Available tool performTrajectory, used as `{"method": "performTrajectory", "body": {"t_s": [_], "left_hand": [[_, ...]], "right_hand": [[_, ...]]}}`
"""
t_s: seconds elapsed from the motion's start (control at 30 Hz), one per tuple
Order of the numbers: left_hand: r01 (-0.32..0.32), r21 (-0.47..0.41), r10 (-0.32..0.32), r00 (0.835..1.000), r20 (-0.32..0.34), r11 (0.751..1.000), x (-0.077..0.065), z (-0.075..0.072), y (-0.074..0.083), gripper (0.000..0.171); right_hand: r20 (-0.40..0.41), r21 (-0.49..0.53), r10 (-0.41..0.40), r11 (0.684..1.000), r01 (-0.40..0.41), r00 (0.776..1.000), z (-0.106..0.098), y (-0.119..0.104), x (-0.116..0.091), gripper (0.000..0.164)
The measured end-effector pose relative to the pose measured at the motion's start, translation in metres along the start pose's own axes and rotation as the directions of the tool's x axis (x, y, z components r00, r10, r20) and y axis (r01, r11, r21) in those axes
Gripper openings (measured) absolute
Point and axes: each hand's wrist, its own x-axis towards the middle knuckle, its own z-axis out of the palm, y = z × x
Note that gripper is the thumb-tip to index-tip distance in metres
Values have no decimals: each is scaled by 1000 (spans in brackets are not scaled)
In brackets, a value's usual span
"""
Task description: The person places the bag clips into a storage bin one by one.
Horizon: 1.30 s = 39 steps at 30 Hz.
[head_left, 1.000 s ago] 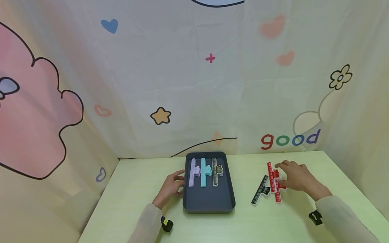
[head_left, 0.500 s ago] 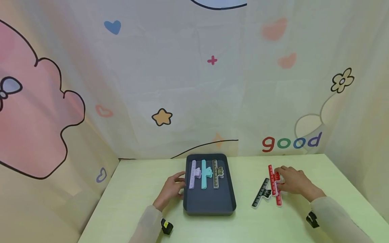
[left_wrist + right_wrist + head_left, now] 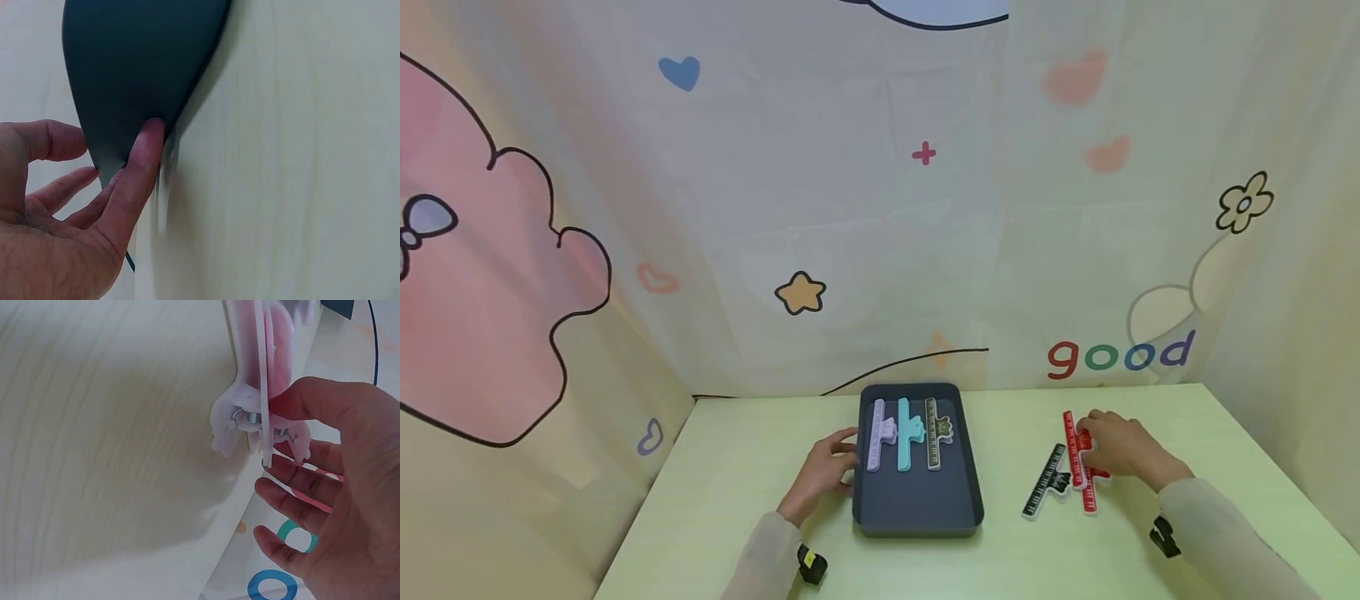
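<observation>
My right hand (image 3: pixel 1126 448) pinches a red piano-key clip (image 3: pixel 1072 454) by its handle side, between thumb and fingers. In the right wrist view this clip (image 3: pixel 264 381) stands edge-on with its metal springs showing, overlapping another. That second red clip (image 3: pixel 1090 502) lies under it and is partly hidden. Just left of both is a black piano-key clip (image 3: pixel 1043 483), slanted on the table. My left hand (image 3: pixel 820 473) touches the left wall of a dark grey tray (image 3: pixel 917 512), its fingertips against the side (image 3: pixel 134 75). Inside stand in a row a purple clip (image 3: pixel 876 442), a teal clip (image 3: pixel 903 442) and a black-and-gold clip (image 3: pixel 932 442).
The pale table (image 3: pixel 722 483) ends at a patterned curtain (image 3: pixel 880 233) behind the tray. A black wrist camera (image 3: pixel 812 565) sits below the left sleeve, and another camera (image 3: pixel 1164 537) below the right one.
My right hand has moved in leftward to the upper red clip, and its thumb and fingers have closed on it. My left hand stays against the tray.
</observation>
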Motion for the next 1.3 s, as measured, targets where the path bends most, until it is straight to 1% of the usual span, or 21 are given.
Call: {"method": "performTrajectory", "body": {"t_s": [0.3,0.53,0.7,0.8,0.97,1.3], "left_hand": [[0,2,0,1000,1,1000,-2,0,0,56],[1,-3,-1,1000,9,1000,-3,2,-2,57],[-7,-8,7,1000,5,1000,-3,2,-1,58],[-14,-9,14,1000,0,1000,-2,1,0,58],[-7,3,7,1000,-8,1000,0,1,-2,58],[-3,8,3,1000,-9,1000,-1,2,-1,58]], "right_hand": [[-36,-6,-33,999,32,999,1,0,-2,45],[-49,-3,-42,999,42,998,1,0,-7,47],[-84,-26,-56,998,54,995,-2,0,-7,45],[-112,-44,-70,997,66,991,-7,-1,-6,43],[-137,-49,-80,996,74,987,-18,-7,-8,43],[-168,-40,-68,997,62,983,-35,-21,-10,43]]}}
